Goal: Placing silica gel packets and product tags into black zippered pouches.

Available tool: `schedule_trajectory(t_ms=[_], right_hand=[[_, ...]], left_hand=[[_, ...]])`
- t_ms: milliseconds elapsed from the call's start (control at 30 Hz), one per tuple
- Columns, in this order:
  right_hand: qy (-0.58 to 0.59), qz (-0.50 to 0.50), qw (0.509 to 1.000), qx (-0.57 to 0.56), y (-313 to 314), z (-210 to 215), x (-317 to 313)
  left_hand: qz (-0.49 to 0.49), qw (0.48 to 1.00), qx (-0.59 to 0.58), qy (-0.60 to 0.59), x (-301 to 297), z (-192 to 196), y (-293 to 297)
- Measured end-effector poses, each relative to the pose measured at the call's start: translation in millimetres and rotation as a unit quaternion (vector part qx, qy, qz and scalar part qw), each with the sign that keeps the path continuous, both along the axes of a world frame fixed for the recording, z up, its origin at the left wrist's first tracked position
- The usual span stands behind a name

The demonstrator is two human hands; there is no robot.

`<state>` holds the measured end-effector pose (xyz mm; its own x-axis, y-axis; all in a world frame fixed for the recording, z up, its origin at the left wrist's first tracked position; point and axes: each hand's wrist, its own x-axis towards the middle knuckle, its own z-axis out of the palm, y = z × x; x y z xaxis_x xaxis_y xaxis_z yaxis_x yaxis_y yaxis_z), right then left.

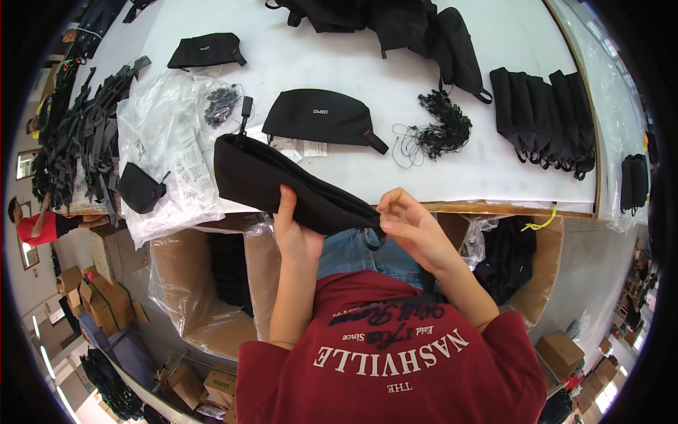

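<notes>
A long black zippered pouch (pixel 265 177) is held in front of me at the table's near edge, tilted down to the right, with its upper slit parted. My left hand (pixel 300 237) grips its lower edge, thumb on the near face and the other fingers hidden behind. At the pouch's right end, beside a small fabric loop, the fingers of my right hand (pixel 413 230) pinch the corner. A zipper pull (pixel 246 107) sticks up at the left end. Just beyond lies another black pouch (pixel 318 116), flat on the white table (pixel 395 169), with white tags partly under it.
Black cords (pixel 446 131) lie right of centre, near a row of stacked pouches (pixel 540 116). More black bags (pixel 402 28) are heaped at the back. On the left are clear plastic bags (pixel 166 134) and piled straps (pixel 102 138). Plastic-lined cartons (pixel 201 283) stand below the table.
</notes>
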<state>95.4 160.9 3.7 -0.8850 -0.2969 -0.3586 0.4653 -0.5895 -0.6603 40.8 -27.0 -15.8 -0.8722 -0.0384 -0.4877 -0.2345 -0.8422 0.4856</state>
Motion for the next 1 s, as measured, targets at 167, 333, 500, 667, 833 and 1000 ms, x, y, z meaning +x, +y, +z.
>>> schedule_trajectory(t_ms=[167,333,500,667,833,1000], right_hand=[[0.086,-0.034,0.968,0.234,9.5,0.9,-8.2],[0.233,-0.042,0.927,0.292,8.0,18.4,-39.5],[0.232,-0.171,0.866,0.409,0.7,35.4,-61.1],[0.317,-0.286,0.797,0.428,3.9,25.8,-63.0],[0.351,-0.216,0.775,0.479,3.3,33.5,-55.0],[0.299,-0.082,0.855,0.415,-4.5,38.2,-34.6]], left_hand=[[-0.044,0.999,-0.031,-0.005,-0.3,0.3,2.1],[-0.243,0.967,-0.065,0.03,0.1,29.5,20.6],[-0.303,0.95,-0.078,-0.003,6.4,33.5,26.8],[-0.305,0.946,-0.104,-0.017,7.1,39.0,29.2],[-0.256,0.962,-0.089,-0.025,5.5,36.6,31.4],[-0.229,0.973,-0.026,-0.015,-7.4,22.3,20.1]])
